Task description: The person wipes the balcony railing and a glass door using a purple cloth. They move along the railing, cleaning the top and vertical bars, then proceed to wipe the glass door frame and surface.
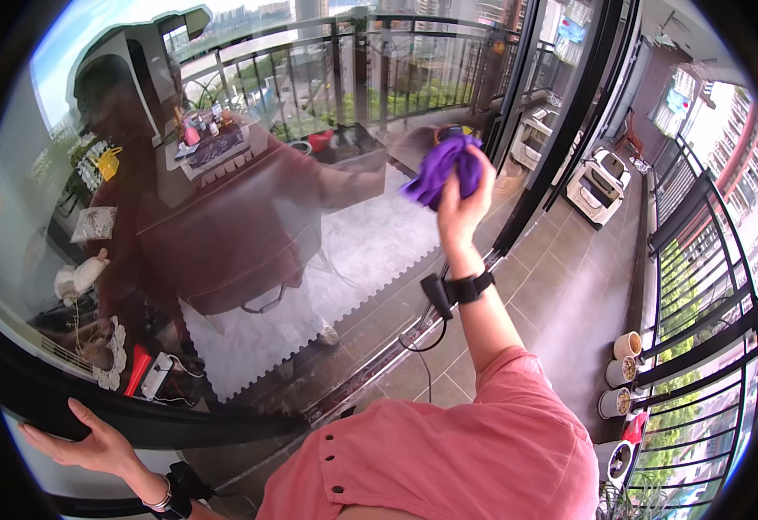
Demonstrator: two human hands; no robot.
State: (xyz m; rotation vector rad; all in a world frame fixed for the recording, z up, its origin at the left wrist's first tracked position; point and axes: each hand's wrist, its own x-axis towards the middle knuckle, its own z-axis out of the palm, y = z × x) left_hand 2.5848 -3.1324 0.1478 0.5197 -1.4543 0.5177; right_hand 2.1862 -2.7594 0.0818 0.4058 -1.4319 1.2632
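Note:
A bunched purple cloth point(445, 170) is gripped in my right hand point(468, 195), raised in front of the large sliding glass door pane point(353, 260). Whether the cloth touches the glass I cannot tell. My left hand point(86, 442), empty with its fingers apart, is at the lower left beside the door's black frame point(158, 422); contact with the frame is unclear. Both wrists carry black straps, and a cable hangs from the right one. The pane mirrors a person and the balcony railing, over a view of a room with a table.
To the right, a beige pet carrier point(598, 185) stands on the tiled balcony floor point(541, 279). Potted plants point(615, 403) line the black metal railing point(704, 325). The door track point(379, 364) crosses the floor below me. Behind the glass lies a white power strip point(156, 376).

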